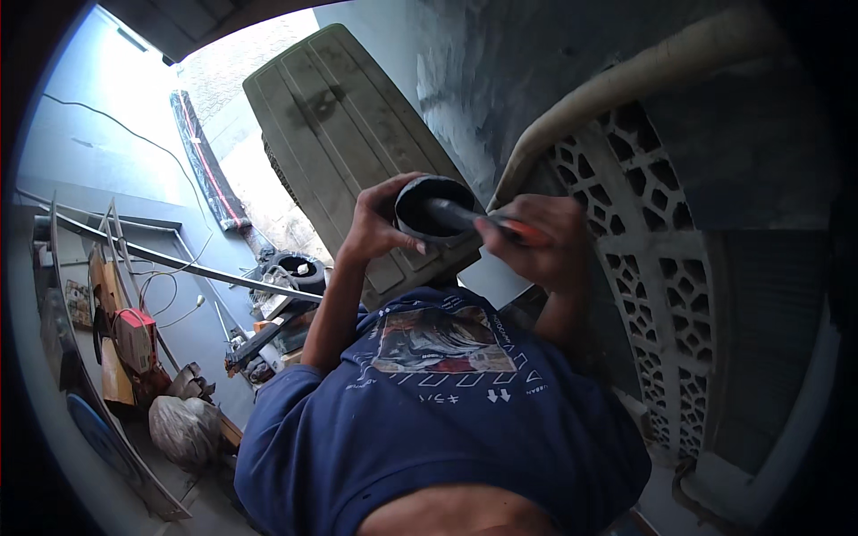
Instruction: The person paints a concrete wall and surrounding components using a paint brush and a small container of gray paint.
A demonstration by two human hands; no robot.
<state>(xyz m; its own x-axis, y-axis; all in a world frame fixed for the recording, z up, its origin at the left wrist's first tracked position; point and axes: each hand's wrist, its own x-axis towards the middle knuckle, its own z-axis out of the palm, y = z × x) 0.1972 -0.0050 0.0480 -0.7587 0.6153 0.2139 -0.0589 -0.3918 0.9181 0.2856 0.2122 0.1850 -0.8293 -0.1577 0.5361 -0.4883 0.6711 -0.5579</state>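
Note:
My left hand [374, 225] grips a dark, hollow cylinder [411, 198], like a short piece of pipe, by its left side. The cylinder is tilted so that its round opening faces up toward me. My right hand [547, 239] is closed around the orange-red and black handle of a hand tool [452, 214]. The tool's grey end reaches across the near right rim into the opening. Whether its tip touches the inner wall, I cannot tell. Both hands are in front of my chest, over the near end of a khaki ribbed plastic panel [357, 152].
At right, a pale lattice screen [657, 268] stands below a thick curved rail [626, 76]. On the left are a long metal bar [197, 259], a red box [136, 339], a stuffed plastic bag [184, 431] and a dark tyre-like ring [302, 270]. A long dark wrapped roll [207, 165] lies farther off.

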